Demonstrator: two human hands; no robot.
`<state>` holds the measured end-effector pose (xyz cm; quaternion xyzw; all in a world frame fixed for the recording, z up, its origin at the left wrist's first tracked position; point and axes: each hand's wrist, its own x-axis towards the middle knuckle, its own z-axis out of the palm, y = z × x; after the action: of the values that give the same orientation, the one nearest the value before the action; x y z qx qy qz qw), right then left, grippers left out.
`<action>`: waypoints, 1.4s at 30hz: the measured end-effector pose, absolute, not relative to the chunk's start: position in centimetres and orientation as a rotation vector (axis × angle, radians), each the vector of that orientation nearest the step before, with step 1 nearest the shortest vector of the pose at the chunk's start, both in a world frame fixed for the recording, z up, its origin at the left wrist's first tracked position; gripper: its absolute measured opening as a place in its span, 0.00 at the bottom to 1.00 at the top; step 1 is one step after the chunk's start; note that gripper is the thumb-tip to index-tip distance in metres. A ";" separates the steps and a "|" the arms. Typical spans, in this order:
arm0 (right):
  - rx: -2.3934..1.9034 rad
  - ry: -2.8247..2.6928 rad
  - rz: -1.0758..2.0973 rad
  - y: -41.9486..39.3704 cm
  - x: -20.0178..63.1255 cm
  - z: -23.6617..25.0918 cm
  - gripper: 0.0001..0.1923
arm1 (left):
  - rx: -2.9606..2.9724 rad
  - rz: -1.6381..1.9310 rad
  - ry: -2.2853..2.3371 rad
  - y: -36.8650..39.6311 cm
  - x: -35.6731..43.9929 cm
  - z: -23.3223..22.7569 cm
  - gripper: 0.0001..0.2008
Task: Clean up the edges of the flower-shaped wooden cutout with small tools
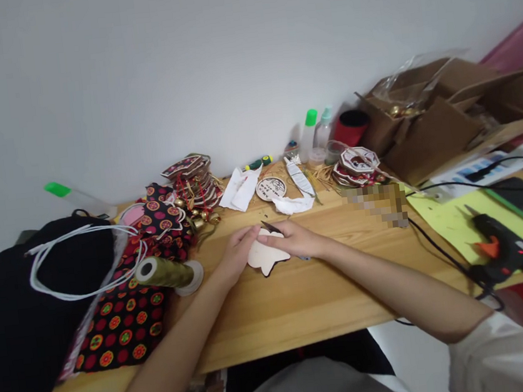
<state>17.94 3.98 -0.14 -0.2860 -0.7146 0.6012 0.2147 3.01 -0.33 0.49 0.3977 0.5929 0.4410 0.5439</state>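
Note:
Over the middle of the wooden table, my left hand (240,249) pinches a cream-coloured cut-out piece (267,255) with wavy lobes and a dark edge along its underside. My right hand (297,240) is closed on what look like scissors (271,227). Their dark blade points up and to the left at the top of the piece, while a bit of grey-blue handle shows below the palm. The right thumb lies across the cut-out. Behind the hands sit a round disc (271,188) with black drawing and some crumpled white paper (240,189).
On the left are an olive thread spool (164,273), patterned fabric (122,325), black cloth (42,303) and a coiled white cord (34,272). To the right, a hot glue gun (501,250) rests on yellow paper (438,220), its black cable trailing. Cardboard boxes (428,130) stand behind.

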 end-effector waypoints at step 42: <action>-0.927 -1.775 1.891 4.1 17.8 -0.1 0.16 | 0.995 1.019 1.409 -0.2 2.7 0.5 0.19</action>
<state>17.84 4.14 -0.12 -0.3304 -0.6322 0.6739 0.1923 2.68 -0.16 0.45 0.4184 0.5924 0.4285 0.5389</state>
